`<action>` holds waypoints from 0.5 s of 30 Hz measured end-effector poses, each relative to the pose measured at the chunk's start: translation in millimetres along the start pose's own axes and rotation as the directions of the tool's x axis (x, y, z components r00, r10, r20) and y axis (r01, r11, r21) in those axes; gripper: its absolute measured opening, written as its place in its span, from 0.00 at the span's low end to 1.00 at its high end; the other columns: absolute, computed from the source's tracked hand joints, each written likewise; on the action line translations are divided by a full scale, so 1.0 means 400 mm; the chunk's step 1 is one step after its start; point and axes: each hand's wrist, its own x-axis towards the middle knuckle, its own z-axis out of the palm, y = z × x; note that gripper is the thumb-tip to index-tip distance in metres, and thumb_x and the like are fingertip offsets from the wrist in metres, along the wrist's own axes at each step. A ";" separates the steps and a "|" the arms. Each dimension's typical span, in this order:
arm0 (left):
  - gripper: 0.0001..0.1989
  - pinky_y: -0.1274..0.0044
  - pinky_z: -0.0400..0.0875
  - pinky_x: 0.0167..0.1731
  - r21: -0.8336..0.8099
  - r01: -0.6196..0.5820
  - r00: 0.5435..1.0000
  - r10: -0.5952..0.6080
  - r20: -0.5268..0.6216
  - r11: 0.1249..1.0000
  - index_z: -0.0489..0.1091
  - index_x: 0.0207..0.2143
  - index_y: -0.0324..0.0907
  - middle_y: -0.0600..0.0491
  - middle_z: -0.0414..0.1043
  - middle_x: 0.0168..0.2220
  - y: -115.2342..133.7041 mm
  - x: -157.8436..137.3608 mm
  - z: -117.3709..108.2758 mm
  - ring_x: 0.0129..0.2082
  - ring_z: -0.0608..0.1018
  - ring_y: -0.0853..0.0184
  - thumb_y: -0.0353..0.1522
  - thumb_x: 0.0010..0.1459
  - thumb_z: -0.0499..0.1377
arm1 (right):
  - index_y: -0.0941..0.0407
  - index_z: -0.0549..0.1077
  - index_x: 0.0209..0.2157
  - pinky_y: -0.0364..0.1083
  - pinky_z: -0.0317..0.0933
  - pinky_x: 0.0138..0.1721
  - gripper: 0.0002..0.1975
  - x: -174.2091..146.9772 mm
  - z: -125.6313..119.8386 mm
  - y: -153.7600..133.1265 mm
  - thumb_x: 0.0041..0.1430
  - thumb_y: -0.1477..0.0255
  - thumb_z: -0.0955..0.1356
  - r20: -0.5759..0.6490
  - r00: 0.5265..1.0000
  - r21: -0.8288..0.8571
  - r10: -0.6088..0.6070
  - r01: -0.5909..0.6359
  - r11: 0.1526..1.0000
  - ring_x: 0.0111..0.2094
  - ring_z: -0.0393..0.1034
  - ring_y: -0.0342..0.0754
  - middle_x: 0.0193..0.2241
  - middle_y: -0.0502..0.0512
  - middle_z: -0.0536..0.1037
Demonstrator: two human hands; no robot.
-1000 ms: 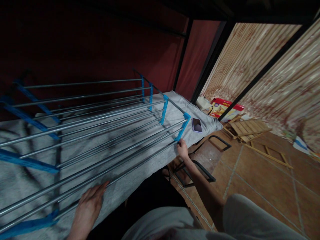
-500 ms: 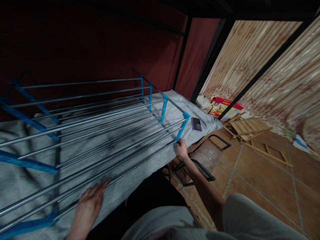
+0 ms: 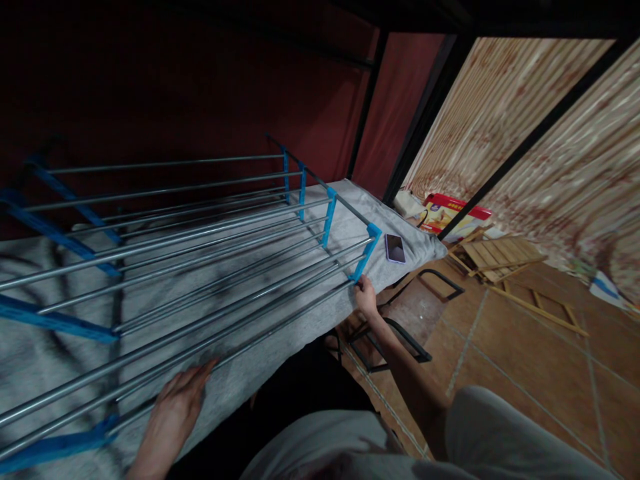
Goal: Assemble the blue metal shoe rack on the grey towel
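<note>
A shoe rack (image 3: 225,227) of grey metal rods with blue plastic uprights lies across a grey cloth (image 3: 310,320) covering a table. At its near right corner, beneath a blue upright (image 3: 367,253), my right hand (image 3: 365,297) has its fingers closed on the end of the lowest front rod (image 3: 295,320). My left hand (image 3: 177,410) lies by the same rod further left, its fingers stretched out along it and touching it. The thumb of that hand is hidden. Another blue bracket (image 3: 55,450) shows below the rods at lower left.
A phone (image 3: 395,249) lies on the cloth right of the rack. Beside the table stands a chair (image 3: 415,307) with a black frame. Folded wooden furniture (image 3: 503,257) and a red and yellow box (image 3: 457,215) are on the tiled floor. A dark red wall (image 3: 175,100) rises behind.
The view has shifted very slightly. Both hands keep their places on the rack, and the rack itself has not visibly moved on the cloth.
</note>
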 end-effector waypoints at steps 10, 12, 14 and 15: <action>0.20 0.68 0.78 0.44 0.012 -0.085 0.995 0.086 -0.046 0.996 0.73 0.54 0.45 0.51 0.80 0.45 -0.003 0.006 -0.010 0.43 0.80 0.60 0.36 0.66 0.47 | 0.54 0.68 0.37 0.50 0.62 0.44 0.11 0.003 0.001 -0.004 0.50 0.71 0.63 0.011 0.999 0.000 -0.039 0.039 0.999 0.37 0.64 0.49 0.35 0.54 0.71; 0.20 0.69 0.78 0.43 0.006 -0.073 0.996 0.073 -0.043 0.997 0.73 0.53 0.46 0.51 0.80 0.44 -0.005 0.005 -0.008 0.42 0.80 0.61 0.36 0.66 0.47 | 0.53 0.66 0.37 0.50 0.62 0.44 0.10 0.000 0.004 -0.006 0.50 0.70 0.63 -0.002 0.999 -0.006 -0.037 0.037 0.999 0.37 0.63 0.49 0.34 0.53 0.69; 0.20 0.70 0.78 0.42 -0.003 -0.059 0.997 0.059 -0.041 0.998 0.73 0.52 0.46 0.51 0.80 0.44 -0.007 0.005 -0.006 0.42 0.81 0.61 0.35 0.66 0.47 | 0.53 0.66 0.37 0.50 0.61 0.44 0.09 -0.001 0.006 -0.008 0.50 0.70 0.63 -0.012 0.999 -0.011 -0.035 0.035 0.999 0.37 0.62 0.49 0.34 0.52 0.69; 0.20 0.70 0.78 0.42 -0.008 -0.057 0.997 0.057 -0.043 0.998 0.74 0.52 0.46 0.51 0.80 0.44 -0.007 0.004 -0.004 0.42 0.81 0.62 0.35 0.66 0.47 | 0.53 0.65 0.37 0.50 0.61 0.44 0.09 -0.001 0.006 -0.009 0.51 0.70 0.63 -0.015 0.999 -0.013 -0.035 0.034 0.999 0.37 0.62 0.49 0.34 0.52 0.68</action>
